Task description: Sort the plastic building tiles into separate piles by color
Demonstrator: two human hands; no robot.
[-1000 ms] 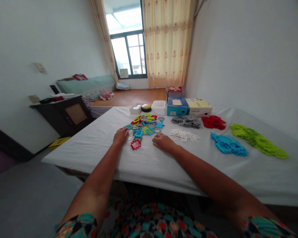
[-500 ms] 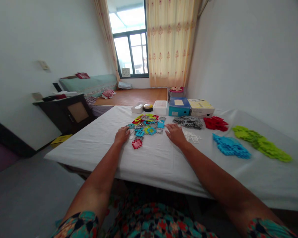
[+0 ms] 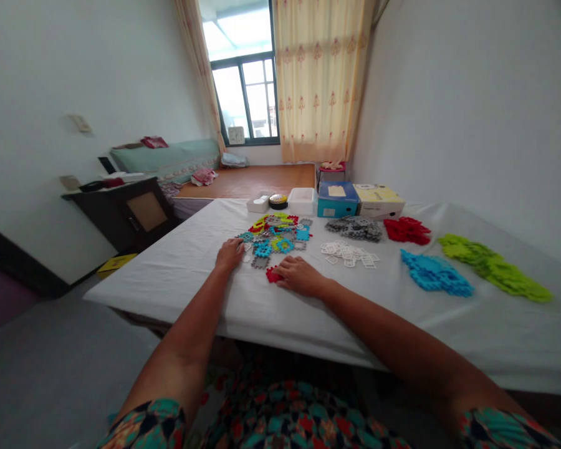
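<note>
My right hand (image 3: 300, 275) has its fingertips on a red toothed plastic building piece (image 3: 272, 275) at the near side of a mixed pile. Part of that piece is hidden under the fingers. At the pile's left edge my left hand (image 3: 230, 254) rests on the cloth, fingers stretched out beside some small clear or white pieces. The pile between the hands mixes blue (image 3: 262, 249), grey (image 3: 260, 263), yellow-green and red toothed pieces. White lattice pieces (image 3: 350, 254) lie just right of it, beyond my right forearm.
Sorted heaps of grey (image 3: 354, 228), red (image 3: 406, 231), blue (image 3: 436, 273) and lime-green (image 3: 494, 267) pieces lie on the right. Along the back stand a blue box (image 3: 337, 199), a yellow box (image 3: 378, 201), a clear tub (image 3: 302, 201), a round tin (image 3: 278, 201) and a white tray (image 3: 257, 206).
My right hand has moved left and nearer, from beside the white lattice pieces onto the red piece, which has slid a little to the right. My left hand stays put.
</note>
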